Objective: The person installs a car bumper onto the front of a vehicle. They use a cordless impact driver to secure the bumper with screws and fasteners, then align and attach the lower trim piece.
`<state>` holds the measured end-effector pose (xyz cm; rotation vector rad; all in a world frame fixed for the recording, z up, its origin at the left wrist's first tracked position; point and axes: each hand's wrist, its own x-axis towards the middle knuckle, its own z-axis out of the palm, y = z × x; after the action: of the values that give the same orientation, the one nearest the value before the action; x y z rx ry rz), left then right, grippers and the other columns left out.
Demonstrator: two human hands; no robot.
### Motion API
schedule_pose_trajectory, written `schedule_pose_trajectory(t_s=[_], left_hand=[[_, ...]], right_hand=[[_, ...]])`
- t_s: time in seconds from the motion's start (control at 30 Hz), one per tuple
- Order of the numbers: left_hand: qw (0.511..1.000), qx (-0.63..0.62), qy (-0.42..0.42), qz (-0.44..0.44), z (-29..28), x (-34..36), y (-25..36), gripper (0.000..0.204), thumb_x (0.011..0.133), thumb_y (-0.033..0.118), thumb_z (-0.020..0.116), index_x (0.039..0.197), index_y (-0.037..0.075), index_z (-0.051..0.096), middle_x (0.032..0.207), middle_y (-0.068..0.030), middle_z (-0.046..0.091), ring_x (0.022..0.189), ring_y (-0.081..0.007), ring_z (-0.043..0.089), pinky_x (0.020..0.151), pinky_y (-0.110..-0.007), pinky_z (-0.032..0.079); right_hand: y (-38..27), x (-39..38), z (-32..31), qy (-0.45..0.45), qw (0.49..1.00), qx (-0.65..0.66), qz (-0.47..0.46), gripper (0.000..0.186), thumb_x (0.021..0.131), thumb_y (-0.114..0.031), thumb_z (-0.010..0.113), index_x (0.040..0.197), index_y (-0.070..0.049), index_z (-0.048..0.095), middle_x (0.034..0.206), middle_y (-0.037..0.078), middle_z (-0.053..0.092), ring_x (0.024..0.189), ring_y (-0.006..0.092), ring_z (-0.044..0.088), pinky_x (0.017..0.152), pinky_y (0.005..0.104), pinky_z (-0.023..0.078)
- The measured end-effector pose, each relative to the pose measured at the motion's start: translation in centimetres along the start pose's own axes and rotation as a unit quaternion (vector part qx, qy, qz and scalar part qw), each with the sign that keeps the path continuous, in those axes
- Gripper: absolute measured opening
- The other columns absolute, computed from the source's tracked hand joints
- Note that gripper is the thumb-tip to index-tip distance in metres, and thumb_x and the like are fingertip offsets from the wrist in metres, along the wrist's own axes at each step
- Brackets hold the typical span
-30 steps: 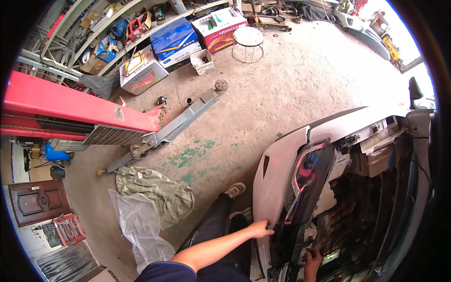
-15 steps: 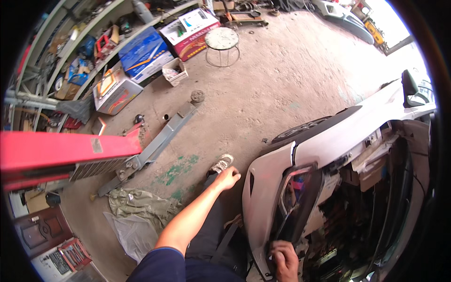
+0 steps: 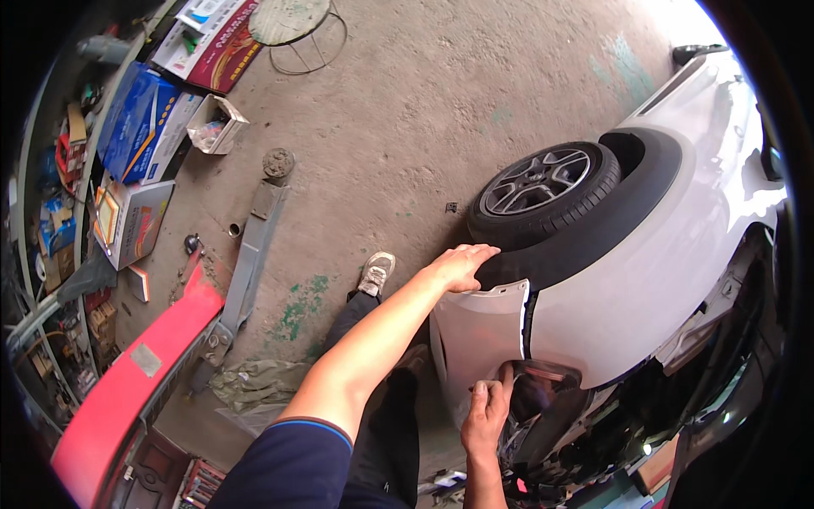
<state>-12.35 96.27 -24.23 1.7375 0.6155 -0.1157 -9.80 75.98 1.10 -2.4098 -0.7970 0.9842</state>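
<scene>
A pale silver car bumper point(image 3: 462, 331) sits at the car's front corner, with a gap between its end and the fender point(image 3: 610, 297). My left hand point(image 3: 462, 268) lies over the bumper's end beside the black wheel-arch trim point(image 3: 560, 260), its fingers stretched out together. Closer to me, my right hand point(image 3: 486, 416) has its fingers curled at the bumper's inner edge, next to the dark headlight point(image 3: 543, 392). The grip's underside is hidden. Just beyond my left hand is the front wheel point(image 3: 543, 182), turned outward.
A red lift arm point(image 3: 140, 360) with a grey extension point(image 3: 254, 250) reaches across the floor at left. Crumpled sheeting point(image 3: 259, 383) lies near my legs. Boxes point(image 3: 140, 123) and a round stool point(image 3: 288, 21) stand farther back. The engine bay is open at right.
My left hand has moved from above the floor onto the bumper's end and its fingers have straightened. My right hand has shifted forward along the headlight. The view has turned toward the wheel.
</scene>
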Motion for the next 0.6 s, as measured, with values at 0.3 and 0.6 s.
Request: schedule_pose_trajectory(t_s=[0.3,0.6], left_hand=[[0.994,0.017,-0.036,0.103,-2.1,2.1,0.2,0.114,0.066,0.017,0.091,0.162,0.013,0.028,0.157,-0.0173,0.047,0.142,-0.0363,0.048,0.116,-0.047,0.044],[0.974,0.049,0.048,0.217,-5.2,0.0,0.4,0.113,0.068,0.013,0.086,0.162,0.001,0.023,0.155,-0.0265,0.04,0.143,-0.0441,0.042,0.121,-0.047,0.039]], right_hand=[[-0.2,0.6,0.3,0.041,0.998,0.028,0.028,0.029,0.103,-0.023,0.057,0.092,0.003,0.062,0.145,0.032,0.048,0.131,0.0457,0.05,0.111,0.0499,0.038],[-0.9,0.5,0.4,0.035,0.998,0.009,0.051,0.033,0.106,-0.028,0.055,0.094,0.001,0.063,0.143,0.026,0.045,0.125,0.0397,0.05,0.109,0.0475,0.039]])
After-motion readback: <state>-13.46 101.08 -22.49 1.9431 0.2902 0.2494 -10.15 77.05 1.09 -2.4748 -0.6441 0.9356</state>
